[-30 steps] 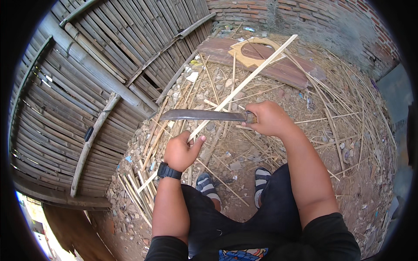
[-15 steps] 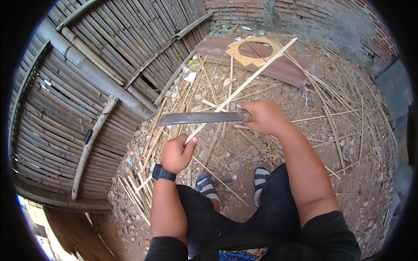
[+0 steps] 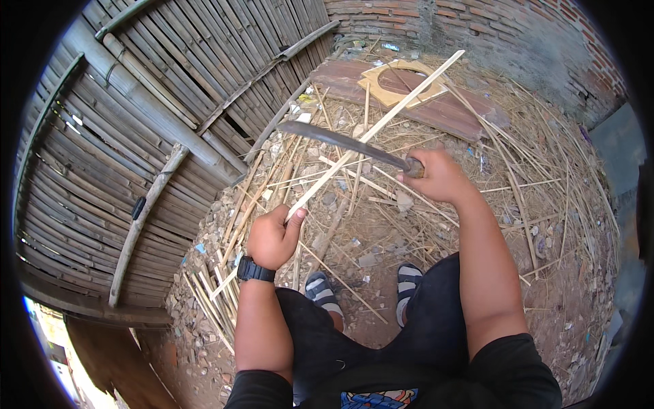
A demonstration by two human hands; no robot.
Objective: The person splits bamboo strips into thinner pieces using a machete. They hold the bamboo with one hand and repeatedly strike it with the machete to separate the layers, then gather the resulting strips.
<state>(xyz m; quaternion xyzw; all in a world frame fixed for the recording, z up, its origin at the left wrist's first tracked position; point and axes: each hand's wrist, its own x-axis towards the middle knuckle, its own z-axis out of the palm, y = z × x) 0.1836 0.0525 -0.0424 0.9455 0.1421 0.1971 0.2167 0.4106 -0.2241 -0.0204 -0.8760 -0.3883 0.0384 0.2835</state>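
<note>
My left hand [image 3: 274,238] is closed around the lower end of a long pale bamboo strip [image 3: 388,121]. The strip slants away from me, up and to the right, its far end over the boards on the ground. My right hand [image 3: 437,176] is wrapped round the short handle of a machete [image 3: 340,141]. Its dark, slightly curved blade points left and a little away from me. The blade crosses the strip near its middle; whether the two touch I cannot tell.
A bamboo slat wall [image 3: 129,136] rises on the left, and a brick wall [image 3: 504,41] stands at the back. A brown board [image 3: 340,78] carries a yellowish panel with a round hole [image 3: 378,95]. Loose strips [image 3: 521,198], straw and stones litter the ground around my sandalled feet.
My right hand has moved right with the machete, and the blade tip has swung up and away from me. The strip stays in my left hand, nearly in place.
</note>
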